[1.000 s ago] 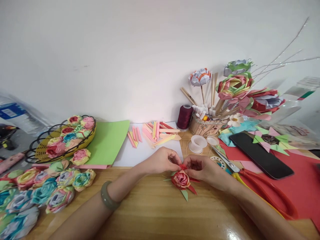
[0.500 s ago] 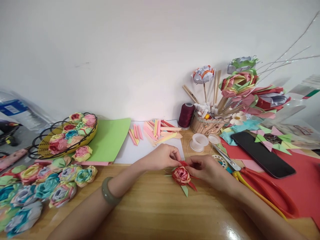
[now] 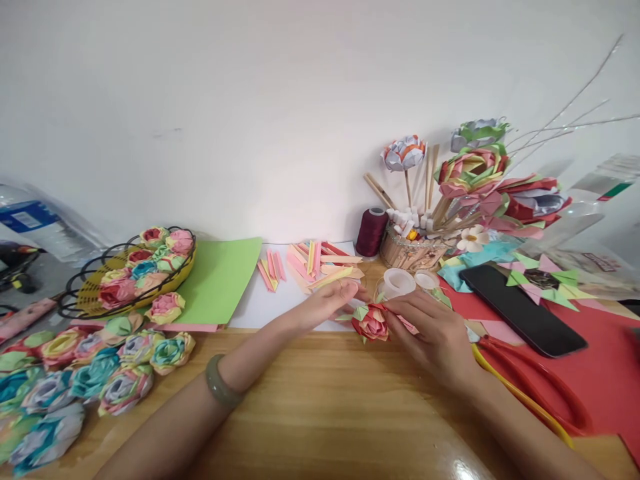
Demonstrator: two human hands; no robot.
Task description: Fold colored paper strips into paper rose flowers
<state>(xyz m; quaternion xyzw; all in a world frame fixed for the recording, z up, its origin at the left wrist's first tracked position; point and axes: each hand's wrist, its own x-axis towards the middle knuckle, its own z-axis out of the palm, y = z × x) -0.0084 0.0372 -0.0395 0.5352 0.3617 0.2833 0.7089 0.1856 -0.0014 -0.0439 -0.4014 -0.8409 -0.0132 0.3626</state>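
A red and pink folded-paper flower (image 3: 370,325) with light green tips is held just above the wooden table's back part. My right hand (image 3: 433,330) is closed on the flower's right side, its fingers hiding part of the petals. To the flower's left is my left hand (image 3: 330,303), its fingers stretched out and partly hidden behind the bloom; nothing shows in its grasp. Beyond that hand, folded paper strips (image 3: 313,260) in pink, yellow and red lie on a white sheet (image 3: 250,310).
Large scissors (image 3: 537,380) and a black phone (image 3: 523,310) lie at right. Behind stand a maroon thread spool (image 3: 371,231) and a wooden pot (image 3: 413,253) of paper flowers. On the left are a yellow basket (image 3: 93,287) and several paper flowers (image 3: 125,387).
The flower has risen and tilted, moving slightly right with my right hand. My left hand has gone from a pinch at the flower to stretched fingers beside it.
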